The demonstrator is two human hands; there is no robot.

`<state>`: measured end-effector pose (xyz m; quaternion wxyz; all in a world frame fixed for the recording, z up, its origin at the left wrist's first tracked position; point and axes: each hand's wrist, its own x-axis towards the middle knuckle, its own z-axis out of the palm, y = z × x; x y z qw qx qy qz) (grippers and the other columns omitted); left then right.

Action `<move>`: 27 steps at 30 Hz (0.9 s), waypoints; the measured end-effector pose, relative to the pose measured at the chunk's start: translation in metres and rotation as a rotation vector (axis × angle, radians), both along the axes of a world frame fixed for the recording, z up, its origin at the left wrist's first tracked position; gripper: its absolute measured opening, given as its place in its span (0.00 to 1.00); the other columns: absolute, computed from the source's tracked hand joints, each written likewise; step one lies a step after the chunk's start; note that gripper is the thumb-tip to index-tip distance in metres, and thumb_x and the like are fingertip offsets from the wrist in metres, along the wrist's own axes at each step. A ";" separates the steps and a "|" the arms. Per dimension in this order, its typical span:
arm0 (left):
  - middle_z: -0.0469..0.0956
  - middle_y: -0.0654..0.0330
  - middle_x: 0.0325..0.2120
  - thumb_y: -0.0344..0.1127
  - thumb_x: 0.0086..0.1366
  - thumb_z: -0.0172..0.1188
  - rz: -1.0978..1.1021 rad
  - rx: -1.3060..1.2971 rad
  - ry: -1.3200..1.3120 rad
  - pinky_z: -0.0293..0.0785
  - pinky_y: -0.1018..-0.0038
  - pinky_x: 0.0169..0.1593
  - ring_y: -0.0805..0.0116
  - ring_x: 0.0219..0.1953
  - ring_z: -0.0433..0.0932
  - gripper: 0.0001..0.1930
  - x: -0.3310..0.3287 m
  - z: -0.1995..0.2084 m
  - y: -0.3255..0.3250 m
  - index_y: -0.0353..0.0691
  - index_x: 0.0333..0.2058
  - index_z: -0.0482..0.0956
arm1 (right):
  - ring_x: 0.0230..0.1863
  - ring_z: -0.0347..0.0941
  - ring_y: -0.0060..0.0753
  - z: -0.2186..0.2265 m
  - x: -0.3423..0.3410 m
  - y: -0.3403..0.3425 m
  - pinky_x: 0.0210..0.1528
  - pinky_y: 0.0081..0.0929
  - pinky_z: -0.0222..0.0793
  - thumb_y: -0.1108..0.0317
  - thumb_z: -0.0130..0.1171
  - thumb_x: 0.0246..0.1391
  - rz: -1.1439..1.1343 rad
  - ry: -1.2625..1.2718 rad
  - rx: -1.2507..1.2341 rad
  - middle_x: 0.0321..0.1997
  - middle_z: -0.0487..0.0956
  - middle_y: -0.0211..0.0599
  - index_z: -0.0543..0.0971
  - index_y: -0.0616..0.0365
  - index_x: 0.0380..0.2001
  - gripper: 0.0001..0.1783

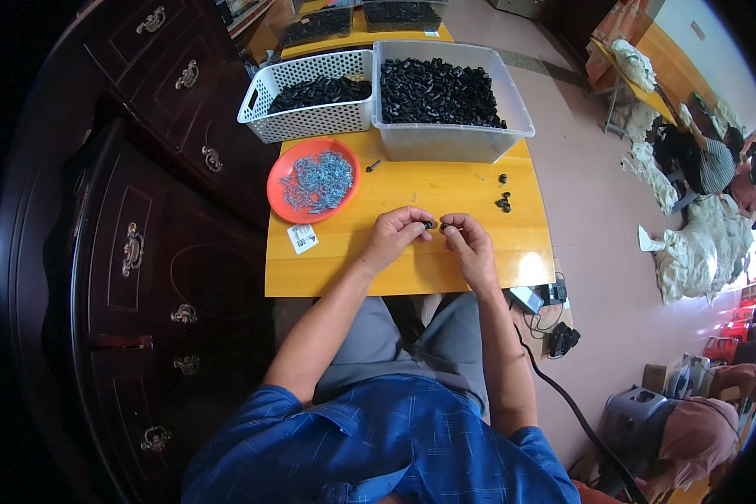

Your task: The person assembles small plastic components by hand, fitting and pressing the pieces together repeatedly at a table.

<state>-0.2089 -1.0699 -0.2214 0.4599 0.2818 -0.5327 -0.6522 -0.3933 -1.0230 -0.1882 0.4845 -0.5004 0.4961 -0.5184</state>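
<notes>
Over the front of the yellow table (pixel 512 244), my left hand (pixel 395 235) pinches a small black plastic part (pixel 429 224). Close beside it, my right hand (pixel 469 248) has thumb and forefinger closed on another small black part (pixel 444 227); a narrow gap lies between the two. Their exact kind is too small to make out. To the left stands a red plate (pixel 276 186) heaped with small silvery metal pieces (pixel 319 181) that look like screws. A few loose black parts (pixel 503 202) rest on the table to the right, and one dark, screw-like piece (pixel 373 166) lies near the plate.
A white perforated basket (pixel 269 128) and a clear plastic bin (pixel 445 149), both filled with black parts, stand at the table's back. A white label (pixel 302 238) lies by the plate. Dark wooden drawers (pixel 143 252) flank the left. Other people sit at the far right.
</notes>
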 end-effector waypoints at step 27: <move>0.81 0.63 0.33 0.24 0.66 0.59 -0.065 0.064 0.007 0.77 0.80 0.40 0.76 0.32 0.81 0.06 0.003 0.004 0.003 0.33 0.41 0.79 | 0.35 0.72 0.14 0.000 -0.008 0.000 0.39 0.15 0.69 0.75 0.61 0.60 0.076 0.046 0.018 0.34 0.79 0.24 0.78 0.62 0.38 0.04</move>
